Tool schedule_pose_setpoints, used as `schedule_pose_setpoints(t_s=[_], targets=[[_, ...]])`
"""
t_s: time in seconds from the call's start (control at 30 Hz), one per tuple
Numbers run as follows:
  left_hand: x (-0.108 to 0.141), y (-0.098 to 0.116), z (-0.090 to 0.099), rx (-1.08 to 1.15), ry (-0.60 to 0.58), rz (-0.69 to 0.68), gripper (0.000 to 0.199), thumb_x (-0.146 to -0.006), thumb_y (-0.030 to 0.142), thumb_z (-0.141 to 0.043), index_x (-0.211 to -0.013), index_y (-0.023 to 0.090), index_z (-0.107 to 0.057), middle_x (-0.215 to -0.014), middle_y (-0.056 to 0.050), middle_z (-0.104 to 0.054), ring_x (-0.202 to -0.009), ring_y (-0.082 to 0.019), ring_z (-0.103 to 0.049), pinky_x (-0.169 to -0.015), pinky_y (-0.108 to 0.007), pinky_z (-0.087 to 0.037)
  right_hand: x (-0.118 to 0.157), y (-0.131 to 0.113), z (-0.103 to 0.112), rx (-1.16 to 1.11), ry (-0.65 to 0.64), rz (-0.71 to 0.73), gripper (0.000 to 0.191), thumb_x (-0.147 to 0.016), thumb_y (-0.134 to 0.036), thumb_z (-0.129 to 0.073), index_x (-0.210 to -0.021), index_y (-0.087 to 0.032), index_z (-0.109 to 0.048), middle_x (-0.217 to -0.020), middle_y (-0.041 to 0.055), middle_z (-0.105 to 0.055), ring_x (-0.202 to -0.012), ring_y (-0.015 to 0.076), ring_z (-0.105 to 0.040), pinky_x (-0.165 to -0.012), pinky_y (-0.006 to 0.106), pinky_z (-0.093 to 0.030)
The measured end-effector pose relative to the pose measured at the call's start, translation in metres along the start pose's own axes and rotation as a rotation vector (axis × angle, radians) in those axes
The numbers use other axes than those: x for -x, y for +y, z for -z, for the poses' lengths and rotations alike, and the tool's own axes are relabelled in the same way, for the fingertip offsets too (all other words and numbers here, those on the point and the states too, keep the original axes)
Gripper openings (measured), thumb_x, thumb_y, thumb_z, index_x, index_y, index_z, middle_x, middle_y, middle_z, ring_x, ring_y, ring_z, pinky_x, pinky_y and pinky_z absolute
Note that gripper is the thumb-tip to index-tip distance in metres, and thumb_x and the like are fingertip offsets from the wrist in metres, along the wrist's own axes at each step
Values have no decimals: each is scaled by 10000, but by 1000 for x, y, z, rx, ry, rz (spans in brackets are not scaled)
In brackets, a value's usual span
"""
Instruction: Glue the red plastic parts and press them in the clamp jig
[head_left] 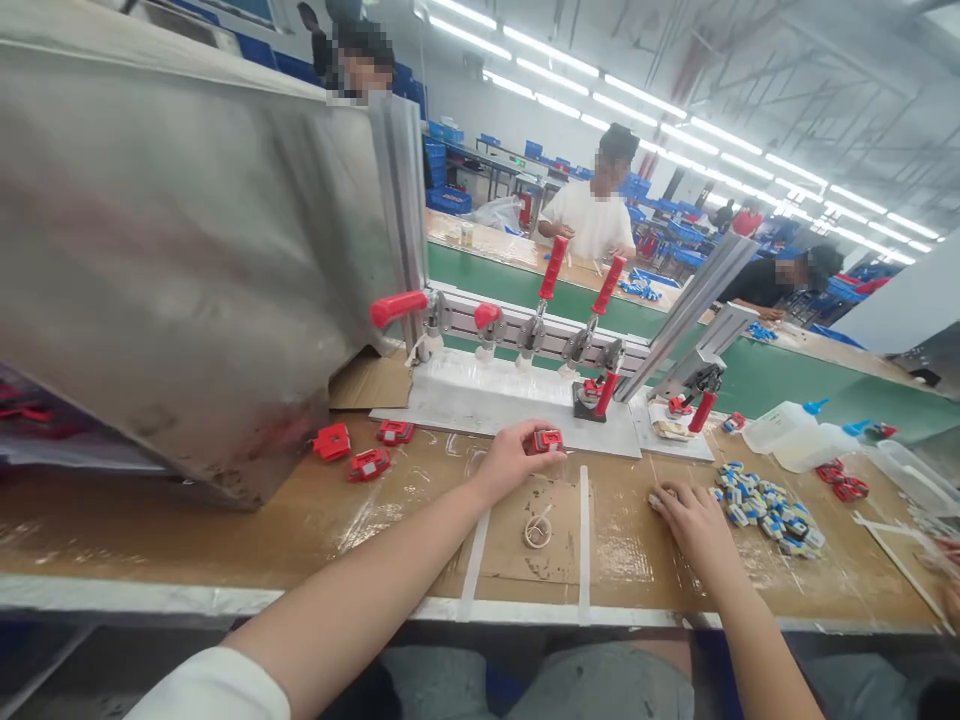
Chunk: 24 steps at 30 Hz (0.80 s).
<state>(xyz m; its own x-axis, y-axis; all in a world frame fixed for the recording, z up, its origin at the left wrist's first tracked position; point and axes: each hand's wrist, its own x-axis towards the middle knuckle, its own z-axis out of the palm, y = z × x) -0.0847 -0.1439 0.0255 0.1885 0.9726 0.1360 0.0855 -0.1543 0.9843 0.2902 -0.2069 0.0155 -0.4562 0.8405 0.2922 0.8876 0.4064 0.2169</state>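
Observation:
My left hand (512, 458) grips a small red plastic part (547, 441) with a pale face, between thumb and fingers, just in front of the clamp fixture's base. Below it, a small ring-shaped dish (537, 532) sits on a cardboard sheet (502, 560) taped to the table. My right hand (691, 515) rests on the tabletop with its fingers curled and close together; what is under its fingertips is hidden. Right beside it lies a pile of small blue-and-white parts (772, 510). One more red part sits under a lowered clamp (609, 388).
Red-handled toggle clamps (553, 268) line a metal rail behind the base plate (480, 405). Loose red parts (370, 463) lie at left, near a large metal housing (187, 250). Plastic squeeze bottles (780, 428) lie at right. Across the green-sided bench, people work.

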Motion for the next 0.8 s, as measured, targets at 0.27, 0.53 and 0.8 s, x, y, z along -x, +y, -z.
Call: schedule_pose_setpoints(t_s=[0.27, 0.53, 0.8], targets=[[-3, 0, -1, 394, -105, 56, 605, -686, 687, -805, -952, 166, -651, -686, 34, -579, -536, -83, -435, -515, -218, -340, -31, -22, 11, -506, 129, -37, 261, -1020, -389, -551, -1138, -256, -741, -1050, 109, -741, -895, 282, -720, -787, 421, -614], [3, 3, 2, 564, -275, 281, 702, -711, 898, -563, -665, 218, -392, -522, 87, -289, -432, -53, -181, -466, -239, -70, -122, -106, 53, -843, 339, 189, 220, -994, -309, -632, -1184, -267, -734, -1149, 114, -743, -1026, 267, -734, -905, 413, -623], [4, -2, 4, 621, -296, 345, 719, -627, 870, -666, -631, 226, -348, -508, 87, -287, -457, -63, -184, -472, -252, -73, -150, -105, 53, -663, 189, 583, 380, -1044, -215, -538, -1396, -300, -653, -1350, 117, -696, -1151, 264, -721, -932, 404, -630]])
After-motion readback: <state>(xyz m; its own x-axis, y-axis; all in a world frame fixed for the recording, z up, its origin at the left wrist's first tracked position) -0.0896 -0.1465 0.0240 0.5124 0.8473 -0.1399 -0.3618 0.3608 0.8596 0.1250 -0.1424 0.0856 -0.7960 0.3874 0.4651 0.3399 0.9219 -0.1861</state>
